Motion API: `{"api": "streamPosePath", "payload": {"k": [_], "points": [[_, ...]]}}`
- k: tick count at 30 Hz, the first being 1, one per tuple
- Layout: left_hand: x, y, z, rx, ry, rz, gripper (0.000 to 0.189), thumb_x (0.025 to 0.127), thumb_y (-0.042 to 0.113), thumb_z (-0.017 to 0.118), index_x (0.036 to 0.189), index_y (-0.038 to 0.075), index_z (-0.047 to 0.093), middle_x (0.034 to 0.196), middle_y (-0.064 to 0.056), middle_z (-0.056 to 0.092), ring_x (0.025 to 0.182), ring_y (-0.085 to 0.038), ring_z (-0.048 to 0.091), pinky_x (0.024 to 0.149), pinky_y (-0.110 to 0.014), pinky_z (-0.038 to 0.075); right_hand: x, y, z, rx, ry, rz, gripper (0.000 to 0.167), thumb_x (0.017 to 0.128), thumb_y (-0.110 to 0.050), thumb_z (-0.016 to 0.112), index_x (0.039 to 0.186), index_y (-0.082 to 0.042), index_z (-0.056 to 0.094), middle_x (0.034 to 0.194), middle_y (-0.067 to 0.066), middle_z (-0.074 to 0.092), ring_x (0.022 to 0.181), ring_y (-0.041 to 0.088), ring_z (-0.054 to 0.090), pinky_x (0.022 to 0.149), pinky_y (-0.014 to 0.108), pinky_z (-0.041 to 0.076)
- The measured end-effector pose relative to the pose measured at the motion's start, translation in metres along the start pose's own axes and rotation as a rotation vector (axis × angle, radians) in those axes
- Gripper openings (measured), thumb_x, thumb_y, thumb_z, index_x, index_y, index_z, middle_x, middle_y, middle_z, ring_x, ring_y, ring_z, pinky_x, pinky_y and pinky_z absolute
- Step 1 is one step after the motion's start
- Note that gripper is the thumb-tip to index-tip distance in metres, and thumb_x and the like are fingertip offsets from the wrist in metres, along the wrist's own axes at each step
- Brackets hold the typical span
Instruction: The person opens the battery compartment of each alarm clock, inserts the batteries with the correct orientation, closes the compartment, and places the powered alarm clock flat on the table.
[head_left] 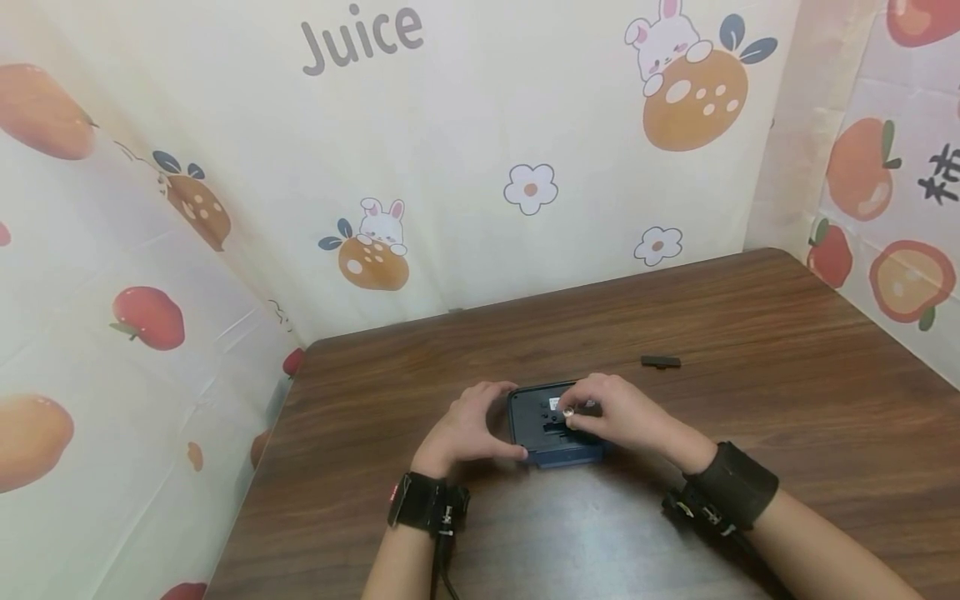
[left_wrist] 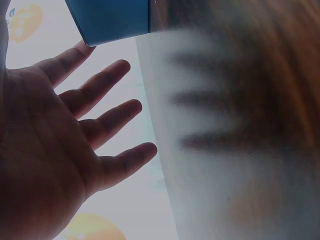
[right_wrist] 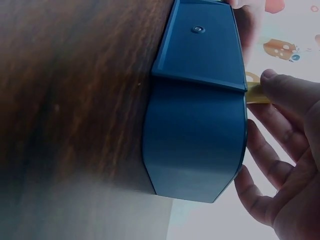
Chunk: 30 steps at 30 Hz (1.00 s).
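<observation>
**Gold cylinder pinched over an upturned blue box**

A blue plastic box (right_wrist: 195, 135) sits on the dark brown wood-grain table (head_left: 360, 400) between the person's hands, its recessed black panel (head_left: 528, 429) facing up, with a small white label (head_left: 555, 404) on it.

The right hand (head_left: 621, 412) pinches a small gold-sided cylinder with a silvery round end (head_left: 567, 412) between thumb and forefinger. The cylinder stands out above the black panel; whether it touches the panel cannot be told. That hand's other fingers are bent beside the box's upper edge; contact there is unclear.

The left hand (head_left: 467, 429) holds the box's left end between thumb, at the near corner, and forefinger, at the far corner. Its remaining three fingers are spread apart and clear of the box.

A small black plastic strip (head_left: 661, 362) lies beyond the right hand, well apart from the box. Behind the table hangs a cream fruit-and-rabbit print sheet (head_left: 465, 125).
</observation>
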<state>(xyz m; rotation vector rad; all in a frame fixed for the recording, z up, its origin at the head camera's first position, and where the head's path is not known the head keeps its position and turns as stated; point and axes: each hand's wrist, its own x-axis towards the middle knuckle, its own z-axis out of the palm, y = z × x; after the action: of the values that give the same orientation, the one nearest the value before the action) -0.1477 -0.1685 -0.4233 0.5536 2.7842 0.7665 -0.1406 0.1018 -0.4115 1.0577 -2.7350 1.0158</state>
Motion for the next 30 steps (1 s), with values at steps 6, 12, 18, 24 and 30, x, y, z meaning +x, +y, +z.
{"api": "streamPosePath", "payload": {"k": [6,12,18,24,30], "points": [[0.0003,0.0003,-0.0005,0.004,-0.003,-0.003,0.089,0.061,0.066,0.078,0.138,0.042,0.041,0.142,0.009,0.045,0.13,-0.019,0.041,0.103,-0.058,0.039,0.0005,-0.0002,0.0019,0.004,-0.001,-0.009,0.017,0.085,-0.017,0.072,0.102,-0.019,0.072,0.1,-0.009,0.069,0.093,0.009,0.061,0.082,0.035,0.053],[-0.0002,0.0008,-0.0008,-0.004,-0.006,-0.012,0.089,0.061,0.066,0.078,0.138,0.042,0.041,0.142,0.009,0.046,0.129,-0.019,0.041,0.102,-0.057,0.04,0.0004,0.0016,0.0044,0.002,0.006,0.013,0.017,0.083,-0.019,0.075,0.098,-0.022,0.068,0.094,-0.01,0.066,0.089,0.01,0.062,0.079,0.035,0.054],[-0.0007,0.0014,-0.0013,-0.008,-0.006,-0.012,0.089,0.061,0.066,0.078,0.138,0.042,0.041,0.142,0.009,0.046,0.128,-0.019,0.041,0.101,-0.057,0.041,0.001,0.0025,0.0054,-0.016,0.021,0.013,0.017,0.081,-0.022,0.077,0.093,-0.024,0.065,0.089,-0.012,0.063,0.086,0.011,0.06,0.076,0.033,0.052],[-0.0006,0.0008,-0.001,-0.007,-0.004,-0.006,0.088,0.061,0.065,0.078,0.138,0.042,0.041,0.142,0.009,0.046,0.127,-0.019,0.042,0.101,-0.057,0.041,0.0007,0.0027,0.0063,-0.041,0.044,-0.018,0.016,0.08,-0.022,0.077,0.09,-0.024,0.064,0.087,-0.012,0.063,0.083,0.008,0.059,0.074,0.031,0.051],[-0.0001,-0.0005,-0.0003,-0.008,-0.001,0.003,0.089,0.061,0.065,0.078,0.138,0.041,0.041,0.141,0.009,0.047,0.127,-0.018,0.042,0.101,-0.056,0.042,-0.0002,0.0015,0.0073,-0.042,0.054,-0.034,0.013,0.083,-0.022,0.074,0.091,-0.027,0.065,0.088,-0.014,0.063,0.084,0.007,0.06,0.077,0.03,0.052]]}}
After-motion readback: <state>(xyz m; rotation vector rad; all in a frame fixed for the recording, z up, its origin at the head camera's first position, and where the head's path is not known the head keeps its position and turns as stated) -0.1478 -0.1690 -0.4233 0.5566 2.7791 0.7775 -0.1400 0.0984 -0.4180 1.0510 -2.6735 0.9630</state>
